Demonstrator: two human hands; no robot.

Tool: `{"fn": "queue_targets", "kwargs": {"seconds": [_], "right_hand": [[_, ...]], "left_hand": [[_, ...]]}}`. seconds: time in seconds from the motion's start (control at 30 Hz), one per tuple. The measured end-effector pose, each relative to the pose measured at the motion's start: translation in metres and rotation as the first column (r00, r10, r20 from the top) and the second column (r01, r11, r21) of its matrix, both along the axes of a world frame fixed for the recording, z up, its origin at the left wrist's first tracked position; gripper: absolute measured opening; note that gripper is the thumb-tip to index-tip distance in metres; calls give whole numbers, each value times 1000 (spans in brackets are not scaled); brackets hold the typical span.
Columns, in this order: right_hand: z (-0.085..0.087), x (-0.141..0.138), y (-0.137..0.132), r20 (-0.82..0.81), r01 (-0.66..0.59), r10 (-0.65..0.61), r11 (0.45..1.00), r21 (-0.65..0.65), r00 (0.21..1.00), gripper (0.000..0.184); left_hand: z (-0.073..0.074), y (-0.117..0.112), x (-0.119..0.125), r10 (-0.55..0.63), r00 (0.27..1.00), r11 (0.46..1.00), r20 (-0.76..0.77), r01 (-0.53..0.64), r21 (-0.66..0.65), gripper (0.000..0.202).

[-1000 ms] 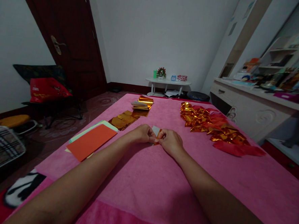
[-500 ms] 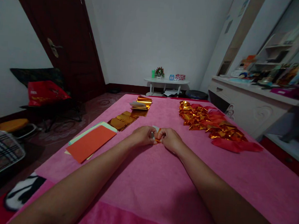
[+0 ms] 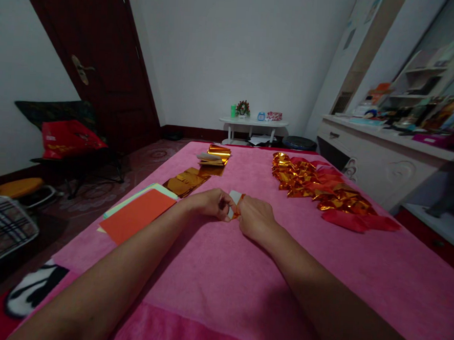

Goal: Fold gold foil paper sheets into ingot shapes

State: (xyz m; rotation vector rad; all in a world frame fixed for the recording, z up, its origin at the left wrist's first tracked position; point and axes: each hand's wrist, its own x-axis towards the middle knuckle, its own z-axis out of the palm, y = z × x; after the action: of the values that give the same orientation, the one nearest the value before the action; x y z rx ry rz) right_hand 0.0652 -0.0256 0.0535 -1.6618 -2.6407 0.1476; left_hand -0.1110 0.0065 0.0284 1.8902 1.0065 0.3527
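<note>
My left hand (image 3: 208, 203) and my right hand (image 3: 255, 218) meet over the middle of a pink blanket (image 3: 220, 287). Both pinch a small folded piece of foil paper (image 3: 235, 202), orange-gold on one face and whitish on the other; most of it is hidden between the fingers. A flat stack of gold foil sheets (image 3: 185, 180) lies just beyond my left hand. To the far right of my right hand runs a long pile of folded gold and red foil pieces (image 3: 321, 191).
An orange sheet on a stack of coloured paper (image 3: 137, 213) lies at the left edge. More gold foil (image 3: 215, 156) sits at the far end. A dark door (image 3: 91, 64), a chair with a red bag (image 3: 65, 137), a small white table (image 3: 255, 124) and a cluttered cabinet (image 3: 397, 149) surround the bed.
Both hands stayed together on the small foil piece. The whitish flap was tucked down half a second ago and shows again now; my right hand has shifted slightly nearer and lower.
</note>
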Motion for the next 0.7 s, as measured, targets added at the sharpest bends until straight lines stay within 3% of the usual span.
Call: {"fn": "queue_targets", "kwargs": {"seconds": [0.17,0.47,0.7], "right_hand": [[-1,2,3,-1,-34,34,997,64,999,21],[-2,5,9,-34,-12,13,1000,26,999,14],[-2,5,9,-32,-8,8,1000,23,999,12]], "left_hand": [[7,0,-14,-10,997,1000,77,11,-14,45],[-1,5,-16,116,993,976,36,-121,180,26],[-7,7,-11,67,994,961,82,-87,264,20]]}}
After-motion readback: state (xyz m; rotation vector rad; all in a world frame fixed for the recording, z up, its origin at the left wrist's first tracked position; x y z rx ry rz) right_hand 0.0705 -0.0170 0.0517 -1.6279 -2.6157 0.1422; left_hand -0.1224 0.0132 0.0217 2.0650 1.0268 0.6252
